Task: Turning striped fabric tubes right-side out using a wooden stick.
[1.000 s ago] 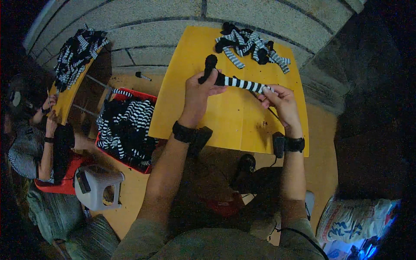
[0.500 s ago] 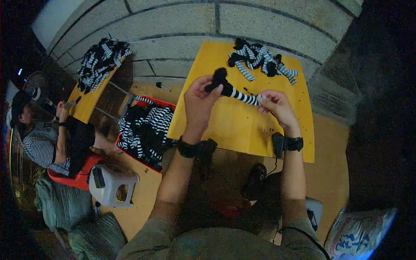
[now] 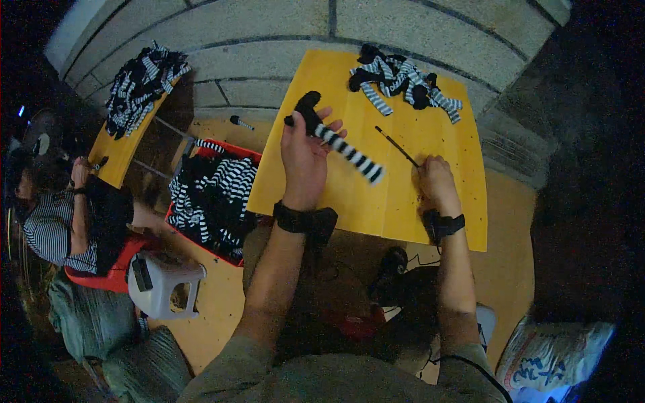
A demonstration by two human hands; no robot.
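Note:
My left hand (image 3: pixel 304 158) holds a black-and-white striped sock (image 3: pixel 339 144) with a black toe, lifted over the yellow table (image 3: pixel 363 201). The sock's striped end hangs free toward the right. My right hand (image 3: pixel 435 183) rests on the table and grips the near end of a thin black stick (image 3: pixel 398 147) that lies slanting up to the left. Both wrists wear black bands.
A pile of striped socks (image 3: pixel 403 84) lies at the table's far side. A red crate (image 3: pixel 211 195) full of striped socks stands left of the table. Another person (image 3: pixel 64 208) sits at far left by a second yellow table (image 3: pixel 131 144) with socks. A white stool (image 3: pixel 164 285) stands below.
My right hand let go of the sock's striped end and moved down to the black stick. My left hand keeps the sock, now lifted farther left.

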